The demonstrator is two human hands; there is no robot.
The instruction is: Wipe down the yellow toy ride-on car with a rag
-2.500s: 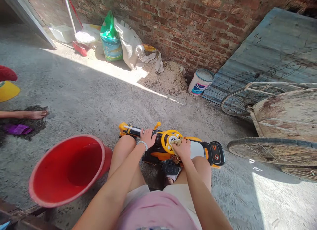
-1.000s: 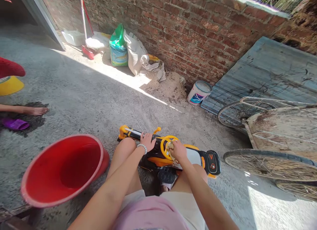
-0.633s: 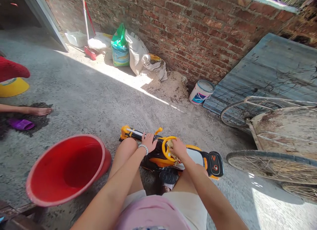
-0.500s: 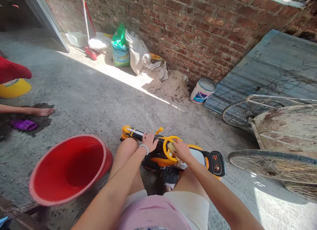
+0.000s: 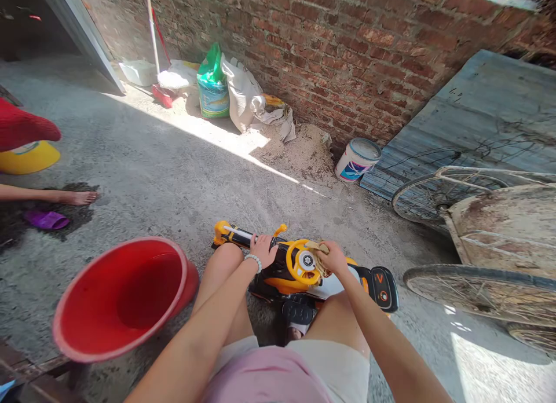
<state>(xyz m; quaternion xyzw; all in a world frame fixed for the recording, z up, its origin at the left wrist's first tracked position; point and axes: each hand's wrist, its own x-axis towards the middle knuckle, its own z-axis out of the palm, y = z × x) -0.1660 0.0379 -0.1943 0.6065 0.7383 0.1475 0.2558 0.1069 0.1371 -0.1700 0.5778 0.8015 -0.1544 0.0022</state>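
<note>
Just beyond the bent knees [image 5: 226, 259]: a yellow-and-black ride-on toy car [image 5: 284, 285] stands on the floor [image 5: 204, 177], front end to the left, backrest [image 5: 384, 288] to the right.
Left hand [image 5: 263, 252]: lies on the black hood [image 5: 278, 265], fingers loosely spread, gripping nothing that I can see.
Right hand [image 5: 333, 257]: pinches a tan cloth [image 5: 316, 246] at the right side of the steering wheel [image 5: 307, 260].
Steering wheel: I'd judge the cloth work is partway through here; the middle shows uncovered while the cloth sits by the rim.
Done so far: from where I stand, no part looks plainly finished.
Left over: seat [image 5: 332, 287], backrest and front end have no cloth on them; whether they've had their turn, I can't tell.
Red tub [image 5: 99, 296]: stands near left, well apart from the cloth, with what looks like water inside.
</note>
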